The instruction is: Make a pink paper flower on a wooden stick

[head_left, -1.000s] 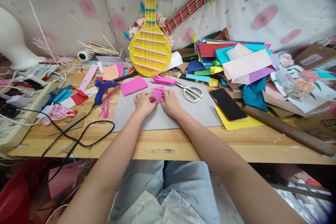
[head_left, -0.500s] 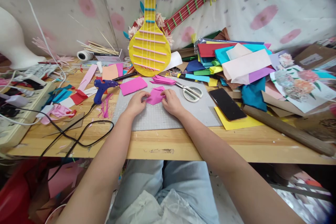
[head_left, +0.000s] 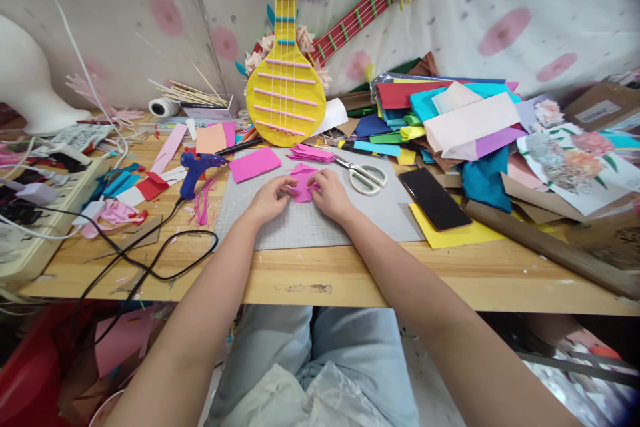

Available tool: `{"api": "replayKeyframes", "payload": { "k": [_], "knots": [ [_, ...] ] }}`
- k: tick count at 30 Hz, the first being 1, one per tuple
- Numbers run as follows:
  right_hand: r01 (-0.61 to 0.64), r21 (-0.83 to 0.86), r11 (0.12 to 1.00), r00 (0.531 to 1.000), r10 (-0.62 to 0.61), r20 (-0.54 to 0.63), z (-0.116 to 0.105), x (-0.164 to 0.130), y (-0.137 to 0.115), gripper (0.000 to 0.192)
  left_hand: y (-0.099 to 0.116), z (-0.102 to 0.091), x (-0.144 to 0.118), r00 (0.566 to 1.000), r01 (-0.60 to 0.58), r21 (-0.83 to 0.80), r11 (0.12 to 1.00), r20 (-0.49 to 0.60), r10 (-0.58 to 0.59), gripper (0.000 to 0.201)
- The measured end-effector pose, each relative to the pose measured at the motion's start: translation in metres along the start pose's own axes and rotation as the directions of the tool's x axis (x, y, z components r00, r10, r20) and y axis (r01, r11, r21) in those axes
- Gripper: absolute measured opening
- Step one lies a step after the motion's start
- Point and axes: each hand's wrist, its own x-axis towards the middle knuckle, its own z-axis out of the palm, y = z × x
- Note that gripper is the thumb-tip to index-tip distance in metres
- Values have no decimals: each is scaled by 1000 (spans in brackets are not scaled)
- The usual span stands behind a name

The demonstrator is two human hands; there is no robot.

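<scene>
A small piece of magenta crepe-like paper (head_left: 303,180) is between my two hands, above the grey cutting mat (head_left: 280,230). My left hand (head_left: 271,200) has its fingers curled at the paper's left edge. On the right edge, the bent fingers of my right hand (head_left: 331,195) pinch it. Just behind, a stack of cut magenta pieces (head_left: 313,153) lies next to white-handled scissors (head_left: 367,179). A flat magenta rectangle (head_left: 255,164) rests on the mat's upper left.
A blue glue gun (head_left: 194,172) stands left, its black cord looping over the wooden table. A phone (head_left: 434,199) lies on yellow paper (head_left: 460,237) at right. Behind are a yellow paper lute (head_left: 286,103) and piled coloured paper (head_left: 470,121). A brown stick (head_left: 545,247) lies front right.
The magenta paper has turned and shifted slightly right between my hands. My left hand has moved a little right and rolled, showing more of its fingers.
</scene>
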Motion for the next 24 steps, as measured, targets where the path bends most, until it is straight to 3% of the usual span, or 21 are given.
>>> {"api": "replayKeyframes", "payload": {
  "k": [6,12,17,20,24],
  "knots": [
    [209,-11,978,975,-207,85,-3,-2,-12,21,-3,1,1,998,-54,14,998,-10,54,52],
    [171,-59,984,982,-165,95,2,-2,-18,30,-1,2,1,1000,-3,-34,999,-11,3,58],
    [120,-132,984,988,-105,113,3,-2,-23,15,-2,3,2,997,-10,-24,1000,-76,8,62],
    [96,-126,987,990,-82,111,3,-1,-23,11,-2,2,3,995,-39,46,998,-90,43,64],
    [29,-29,999,996,-26,84,3,0,-19,12,2,3,3,992,-69,264,962,-83,94,61]
  ]
}}
